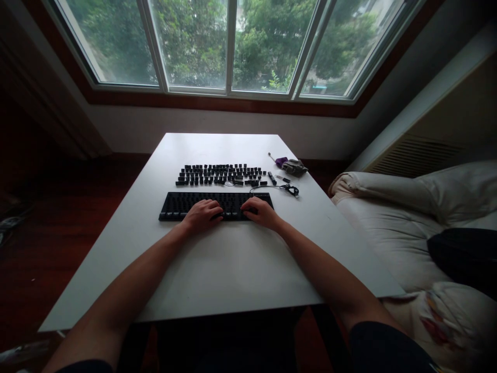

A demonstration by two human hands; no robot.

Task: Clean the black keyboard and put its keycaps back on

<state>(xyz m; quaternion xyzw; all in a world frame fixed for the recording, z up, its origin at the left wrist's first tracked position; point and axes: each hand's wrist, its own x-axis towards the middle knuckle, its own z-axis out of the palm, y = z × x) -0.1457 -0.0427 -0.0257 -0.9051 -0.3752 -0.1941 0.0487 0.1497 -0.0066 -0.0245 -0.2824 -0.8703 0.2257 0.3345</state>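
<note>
A black keyboard (178,203) lies flat on the white table. Some key positions along its front row carry keycaps, while much of its top looks bare. My left hand (202,213) rests on the keyboard's middle, its fingers lying over the front rows. Toward the right end, my right hand (259,211) has curled fingers and thumb brought together low over the keys. Anything small between those fingertips is too dark to make out. Loose black keycaps (212,173) stand in rows just behind the keyboard.
A coiled black cable (290,190) lies right of the keyboard. Behind it are small tools (272,178), a grey cloth-like bundle (294,167) and a purple item (281,162). A pale sofa (388,233) stands right of the white table (217,280); windows (190,46) are ahead.
</note>
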